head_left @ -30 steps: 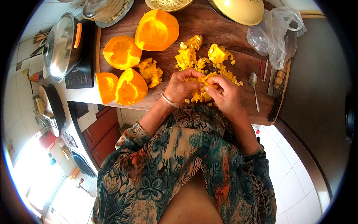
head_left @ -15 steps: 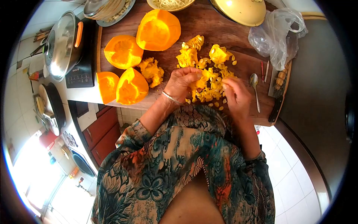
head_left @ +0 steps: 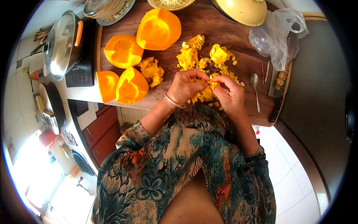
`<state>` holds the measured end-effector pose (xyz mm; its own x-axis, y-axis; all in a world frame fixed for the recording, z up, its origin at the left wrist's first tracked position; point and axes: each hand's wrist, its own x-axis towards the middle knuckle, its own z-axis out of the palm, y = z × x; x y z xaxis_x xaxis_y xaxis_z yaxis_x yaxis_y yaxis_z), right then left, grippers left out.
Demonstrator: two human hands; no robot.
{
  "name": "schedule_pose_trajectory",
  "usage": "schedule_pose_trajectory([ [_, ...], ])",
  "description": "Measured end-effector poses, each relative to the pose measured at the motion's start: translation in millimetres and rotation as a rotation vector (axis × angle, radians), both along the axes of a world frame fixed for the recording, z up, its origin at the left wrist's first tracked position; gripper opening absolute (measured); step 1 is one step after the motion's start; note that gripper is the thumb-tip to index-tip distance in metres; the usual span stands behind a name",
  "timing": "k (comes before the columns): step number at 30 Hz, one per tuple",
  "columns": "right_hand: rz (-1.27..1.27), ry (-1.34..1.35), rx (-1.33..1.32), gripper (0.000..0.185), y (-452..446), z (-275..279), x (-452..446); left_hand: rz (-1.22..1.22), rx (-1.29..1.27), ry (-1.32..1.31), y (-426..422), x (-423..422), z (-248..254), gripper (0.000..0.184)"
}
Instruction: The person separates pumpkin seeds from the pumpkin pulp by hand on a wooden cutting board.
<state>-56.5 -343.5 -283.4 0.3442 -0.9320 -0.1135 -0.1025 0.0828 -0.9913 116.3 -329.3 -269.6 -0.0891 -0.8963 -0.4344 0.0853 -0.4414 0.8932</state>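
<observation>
My left hand [head_left: 187, 86] and my right hand [head_left: 230, 94] meet over the wooden board, fingertips pinched on a small piece of pumpkin pulp [head_left: 213, 84] between them. Beneath and behind my fingers lies a loose heap of stringy orange pulp [head_left: 203, 96] with pale seeds, partly covered by my hands. Larger pulp clumps [head_left: 187, 58] rest just beyond. To the left are hollowed pumpkin pieces, among them a big one [head_left: 158, 30] at the back and a smaller one [head_left: 131, 86] nearer me. Another clump of pulp [head_left: 151, 71] sits beside them.
Right of my hands lie a spoon [head_left: 255, 91], a black-handled knife [head_left: 276, 109] and a crumpled plastic bag [head_left: 278, 37]. A yellow lid [head_left: 242, 11] and a bowl of noodle-like strands [head_left: 171, 3] stand at the back. Far left is a glass-lidded pan [head_left: 61, 46].
My right hand has moved left and slightly away from me, coming together with my left fingertips. A bit of pulp now shows between them. My left hand has barely shifted.
</observation>
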Motion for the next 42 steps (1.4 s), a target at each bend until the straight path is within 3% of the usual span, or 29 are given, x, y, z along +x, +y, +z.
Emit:
schedule_pose_trajectory([
  [5,-0.064,-0.204,0.21,0.018,3,3,4,-0.034,0.034,0.006,1,3,-5,0.018],
  [8,-0.171,-0.286,0.187,0.018,2,2,5,0.125,0.1,0.496,-2,-4,-3,0.034],
  [11,-0.244,-0.267,0.157,0.018,-2,2,1,0.089,0.173,0.836,-2,2,-4,0.047],
  [14,-0.214,-0.151,0.069,0.022,-3,-1,-8,0.063,0.226,0.84,0,7,-1,0.05],
  [21,0.126,0.225,-0.457,0.035,-1,0,-6,0.017,0.124,0.457,6,8,-16,0.032],
  [26,0.072,0.108,-0.361,0.026,-2,-8,-4,0.091,0.203,0.296,7,5,-10,0.022],
  [33,-0.031,-0.139,0.026,0.014,-1,-10,-1,0.028,0.262,0.492,2,9,-6,0.027],
  [35,0.003,-0.08,0.125,0.016,-2,-6,-7,0.001,0.263,0.582,3,13,-7,0.027],
  [42,0.02,-0.026,0.219,0.017,-3,1,-8,-0.01,0.241,0.425,4,10,-8,0.03],
])
